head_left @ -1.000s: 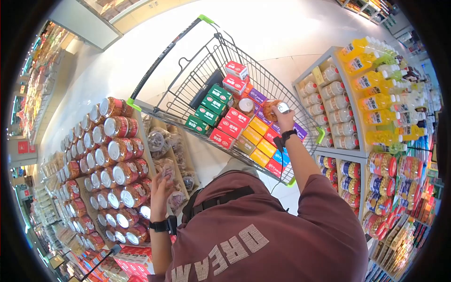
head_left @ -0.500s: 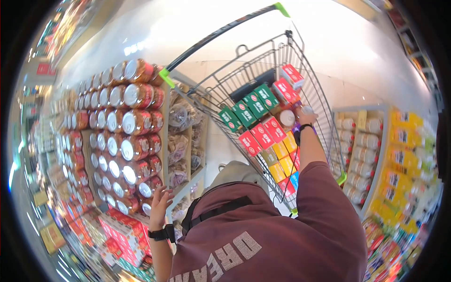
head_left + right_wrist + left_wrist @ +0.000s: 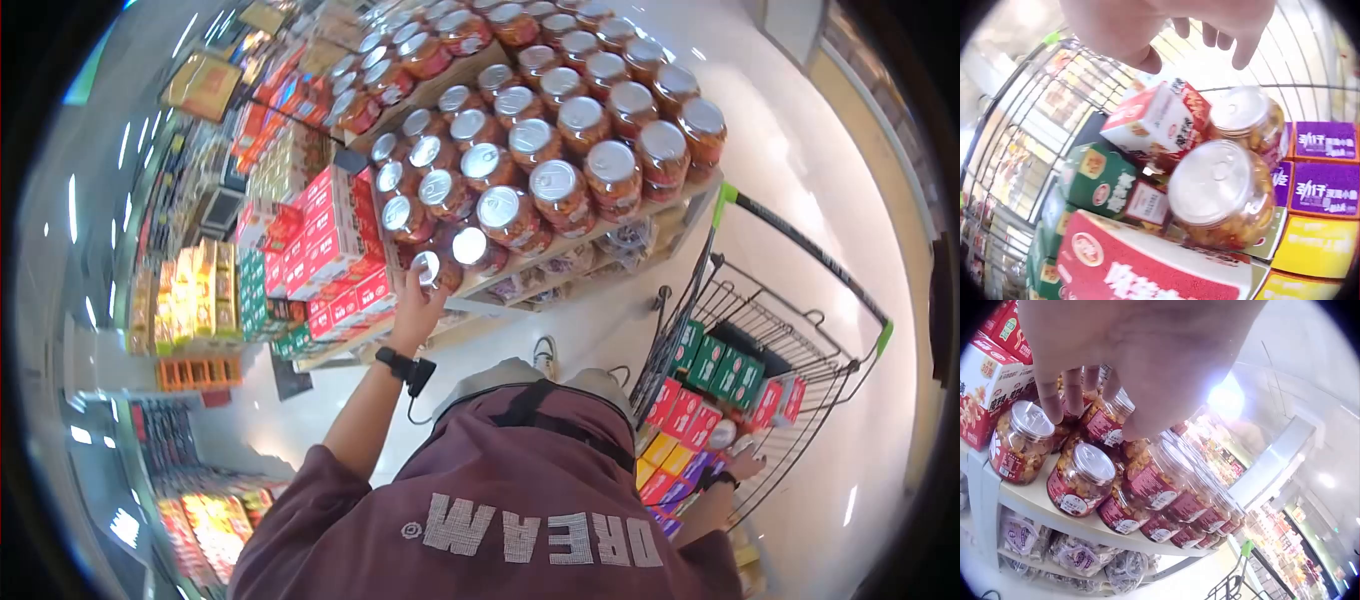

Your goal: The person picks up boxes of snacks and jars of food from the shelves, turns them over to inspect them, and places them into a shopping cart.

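Note:
In the head view my left hand reaches to the front corner of a display of snack jars. Its fingers are at the lid of the corner jar. The left wrist view has the left hand above the jars with fingers spread, gripping none of them; a front jar with a silver lid stands below. My right hand hovers over the shopping cart with loosely bent fingers and nothing in them. Below it, two clear jars with pale lids, a nearer jar and a farther jar, sit among snack boxes.
The cart stands on my right, loaded with green boxes, red boxes and yellow and purple ones. Bagged goods fill the shelf under the jars. Red and white cartons are stacked left of the display.
My right hand lowered a jar into the cart and let go of it. The view has swung toward the jar display, and my left hand has reached out to its corner jar.

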The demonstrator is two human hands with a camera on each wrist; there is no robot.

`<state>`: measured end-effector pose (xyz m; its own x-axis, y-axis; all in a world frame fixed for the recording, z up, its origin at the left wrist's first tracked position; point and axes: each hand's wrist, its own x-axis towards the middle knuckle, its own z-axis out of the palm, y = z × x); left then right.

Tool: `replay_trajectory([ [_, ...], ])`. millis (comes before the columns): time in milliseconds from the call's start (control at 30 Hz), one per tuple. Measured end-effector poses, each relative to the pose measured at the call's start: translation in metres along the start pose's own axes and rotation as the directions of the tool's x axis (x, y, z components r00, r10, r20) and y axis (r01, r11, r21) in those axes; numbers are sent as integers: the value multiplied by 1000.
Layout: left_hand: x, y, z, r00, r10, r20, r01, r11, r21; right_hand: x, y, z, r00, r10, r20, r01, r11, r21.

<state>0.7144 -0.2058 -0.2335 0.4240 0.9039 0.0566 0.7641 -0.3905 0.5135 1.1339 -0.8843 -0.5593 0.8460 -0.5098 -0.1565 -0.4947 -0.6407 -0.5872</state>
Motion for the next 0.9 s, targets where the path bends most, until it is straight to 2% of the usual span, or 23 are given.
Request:
replay_trajectory([
  [33,6,-3,3,999,-41,-26,41,999,-4,-3,-17,-11,989,-143,-26,140,986,-92],
  [67,15,-1,8,998,-52,-41,51,998,-30,-3,-34,-14,978,-206,-15,205,977,-56],
  [100,22,3,15,998,-16,-57,14,999,-33,-2,-49,-17,943,-332,-3,332,943,12],
  [133,29,8,24,997,23,-70,-26,999,-38,3,-65,-23,938,-346,25,343,936,79],
  [167,39,18,28,993,106,-41,-104,993,53,-3,-88,-26,931,-360,50,350,925,149],
  [233,56,48,44,994,109,-11,-109,981,-158,-11,-121,-33,876,-474,86,402,817,413],
  [267,61,68,45,998,34,50,-18,957,-291,-37,-155,-48,896,-427,125,339,837,431],
  [300,72,72,55,991,133,-1,-130,966,-224,-57,-176,-58,897,-410,167,300,840,452],
  [367,85,86,67,983,184,-28,-186,960,-210,-74,-176,-52,820,-552,154,411,754,512],
  [433,94,95,75,985,161,-67,-171,970,-174,-121,-203,-73,826,-496,269,320,805,500],
  [500,104,91,82,983,153,-104,-168,975,-145,-142,-193,-73,792,-523,315,320,796,514],
  [533,108,89,84,984,134,-118,-156,966,-206,-153,-187,-74,751,-548,368,287,774,565],
  [567,111,87,85,980,150,-128,-173,965,-198,-165,-183,-76,759,-552,347,301,769,564],
  [633,111,88,81,982,147,-115,-172,954,-244,-193,-180,-77,735,-603,310,431,768,473],
  [733,109,87,70,966,193,-174,-234,936,-263,-250,-217,-103,727,-596,340,455,790,411],
  [900,112,83,41,956,258,-136,-291,884,-366,-291,-245,-116,736,-583,343,407,787,464],
])
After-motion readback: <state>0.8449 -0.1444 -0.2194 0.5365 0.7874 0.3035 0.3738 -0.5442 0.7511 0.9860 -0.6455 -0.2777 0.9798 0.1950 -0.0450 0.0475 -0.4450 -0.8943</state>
